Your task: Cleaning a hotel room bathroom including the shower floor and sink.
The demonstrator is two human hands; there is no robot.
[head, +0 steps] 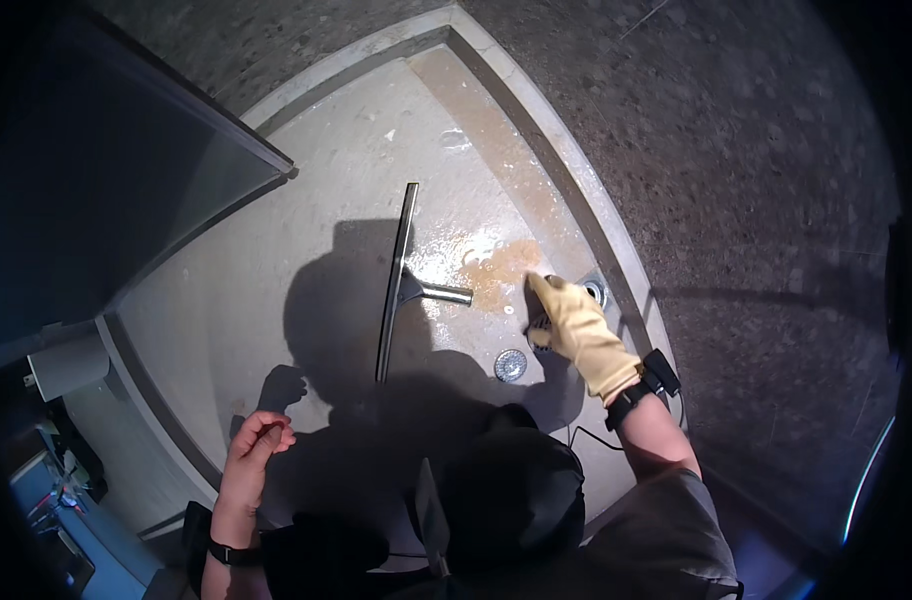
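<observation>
My right hand (579, 330), in a pale yellow rubber glove, reaches low over the floor by the far right kerb. Its thumb and forefinger are apart, with a slotted round grate (543, 339) partly showing between them. Whether the hand grips that grate cannot be made out. Just beyond the glove is a round metal drain fitting (594, 291), partly covered. A round perforated strainer (510, 365) lies on the floor to the left of the glove. My left hand (262, 442) is bare, its fingers curled against the thumb, with nothing visible in it.
A metal squeegee (397, 285) lies on the wet grey floor (336, 165). Brownish sediment (501, 270) and a small pale ring (509, 310) are near it. A raised stone kerb (553, 142) bounds the floor. To the left stands a dark panel (163, 150); a toilet-paper roll (69, 366) is below it.
</observation>
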